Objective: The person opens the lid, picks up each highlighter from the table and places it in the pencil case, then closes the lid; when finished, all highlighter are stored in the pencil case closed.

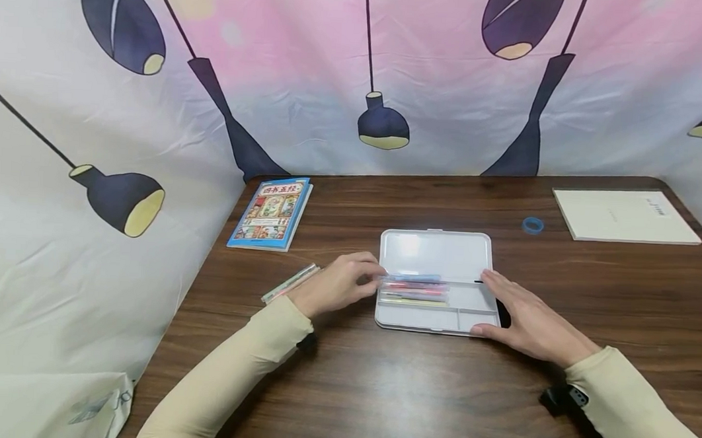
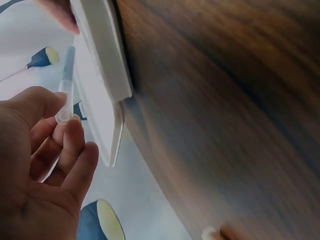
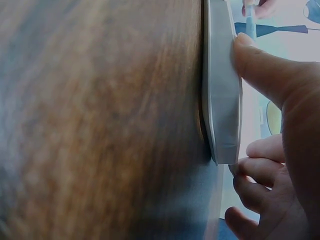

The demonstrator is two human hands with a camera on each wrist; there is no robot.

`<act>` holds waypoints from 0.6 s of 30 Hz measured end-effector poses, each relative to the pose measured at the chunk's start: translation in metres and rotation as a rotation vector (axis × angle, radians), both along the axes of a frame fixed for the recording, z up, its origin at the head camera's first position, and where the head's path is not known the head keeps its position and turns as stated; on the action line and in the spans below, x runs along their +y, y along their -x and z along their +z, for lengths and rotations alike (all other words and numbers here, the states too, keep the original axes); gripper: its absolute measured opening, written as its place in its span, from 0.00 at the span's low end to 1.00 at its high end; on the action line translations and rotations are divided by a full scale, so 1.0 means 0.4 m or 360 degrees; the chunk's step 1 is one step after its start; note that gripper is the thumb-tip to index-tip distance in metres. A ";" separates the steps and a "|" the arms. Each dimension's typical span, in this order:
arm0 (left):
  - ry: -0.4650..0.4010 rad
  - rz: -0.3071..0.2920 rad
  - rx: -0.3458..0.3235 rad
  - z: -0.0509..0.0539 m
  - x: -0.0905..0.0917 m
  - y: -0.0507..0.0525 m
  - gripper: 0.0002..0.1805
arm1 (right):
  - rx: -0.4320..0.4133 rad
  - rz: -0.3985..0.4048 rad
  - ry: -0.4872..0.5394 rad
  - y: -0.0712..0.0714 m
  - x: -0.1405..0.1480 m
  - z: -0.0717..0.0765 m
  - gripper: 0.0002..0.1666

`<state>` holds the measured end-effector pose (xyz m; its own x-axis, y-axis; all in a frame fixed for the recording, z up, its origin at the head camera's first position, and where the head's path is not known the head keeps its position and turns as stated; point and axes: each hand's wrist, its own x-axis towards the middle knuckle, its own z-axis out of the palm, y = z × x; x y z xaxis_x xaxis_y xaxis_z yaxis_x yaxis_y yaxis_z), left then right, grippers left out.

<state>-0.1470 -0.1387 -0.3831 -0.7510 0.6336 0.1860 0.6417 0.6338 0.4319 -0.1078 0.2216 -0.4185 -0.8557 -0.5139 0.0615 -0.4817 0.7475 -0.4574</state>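
Note:
A flat white pencil case (image 1: 477, 321) lies with its lid (image 1: 435, 253) laid back on the dark wooden table. Several slim pens (image 1: 415, 292) rest in its middle compartment. At the case's left end, my left hand (image 1: 343, 283) pinches a clear, light-blue pen (image 2: 68, 82) between thumb and fingers, above the other pens. My right hand (image 1: 530, 319) holds the right end of the case, its thumb (image 3: 265, 65) on the front rim and its fingers at the end by the hinge. More pens (image 1: 290, 284) lie beside my left wrist, partly hidden behind it.
A blue-covered book (image 1: 272, 213) lies at the back left. Toward the back right are a blue ring, like a tape roll (image 1: 532, 225), and a cream-coloured notebook or pad (image 1: 628, 215). A printed cloth (image 1: 311, 78) hangs behind the table and along its left side.

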 end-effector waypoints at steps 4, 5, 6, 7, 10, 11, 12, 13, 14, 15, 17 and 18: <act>0.0059 -0.0054 -0.0028 -0.008 0.016 0.011 0.12 | 0.0014 0.0010 0.0004 0.001 -0.002 0.002 0.59; 0.0064 -0.0067 -0.0032 -0.010 0.018 0.013 0.12 | 0.0016 0.0011 0.0003 0.001 -0.002 0.002 0.59; 0.0066 -0.0082 -0.0034 -0.011 0.020 0.015 0.12 | 0.0022 0.0009 0.0006 0.002 -0.003 0.002 0.59; 0.0062 -0.0097 -0.0042 -0.012 0.022 0.016 0.12 | 0.0022 0.0009 0.0008 0.001 -0.003 0.001 0.59; 0.0069 -0.0130 -0.0063 -0.017 0.029 0.021 0.12 | 0.0013 -0.0008 0.0009 -0.001 -0.003 -0.002 0.60; 0.0076 -0.0139 -0.0069 -0.020 0.031 0.022 0.12 | 0.0012 -0.0013 0.0007 -0.001 -0.003 -0.003 0.60; 0.0090 -0.0143 -0.0070 -0.021 0.032 0.023 0.12 | 0.0005 -0.0016 0.0004 -0.001 -0.002 -0.004 0.60; 0.0102 -0.0147 -0.0071 -0.023 0.034 0.024 0.12 | -0.0002 -0.0018 -0.0002 -0.001 -0.002 -0.005 0.61; 0.0119 -0.0145 -0.0064 -0.025 0.035 0.025 0.12 | -0.0007 -0.0022 -0.0007 0.000 -0.002 -0.005 0.61; 0.0131 -0.0147 -0.0052 -0.025 0.035 0.025 0.12 | -0.0009 -0.0022 -0.0011 0.001 -0.002 -0.005 0.61; 0.0158 -0.0144 -0.0020 -0.025 0.036 0.025 0.12 | -0.0004 -0.0022 -0.0016 0.003 -0.001 -0.005 0.61; 0.0172 -0.0144 -0.0001 -0.025 0.036 0.026 0.12 | -0.0001 -0.0023 -0.0019 0.003 -0.001 -0.004 0.61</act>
